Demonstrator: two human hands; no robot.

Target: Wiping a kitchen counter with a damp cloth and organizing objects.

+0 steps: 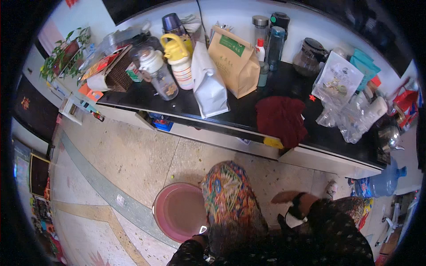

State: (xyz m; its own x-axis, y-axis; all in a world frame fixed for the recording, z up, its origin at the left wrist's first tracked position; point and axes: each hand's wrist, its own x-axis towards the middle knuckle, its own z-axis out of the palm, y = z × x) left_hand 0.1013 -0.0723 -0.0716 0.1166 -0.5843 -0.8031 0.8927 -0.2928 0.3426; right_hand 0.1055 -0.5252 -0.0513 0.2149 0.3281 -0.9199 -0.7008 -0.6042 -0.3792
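Observation:
At the bottom, my left hand (200,238) shows only in small part at the dark sleeve, beside the rim of a pink plastic basin (159,224) with murky liquid in it. Its fingers are hidden or too dark to make out. My right hand (284,197) is blurred, with a black band at the wrist, over the floor right of my knee under colourful patterned cloth (228,193). Nothing can be made out in it. Ahead, a dark red cloth (281,118) hangs partly over the edge of a black-topped cabinet, near a yellow piece (273,142) at that edge.
On the cabinet top (244,113) stand a silver bag (209,86), a brown paper bag (234,63), a yellow-lidded bottle (181,68), a clear bottle (163,79), a glass jug (308,58) and plastic bags (352,113). A large blue water bottle (382,182) is at the right.

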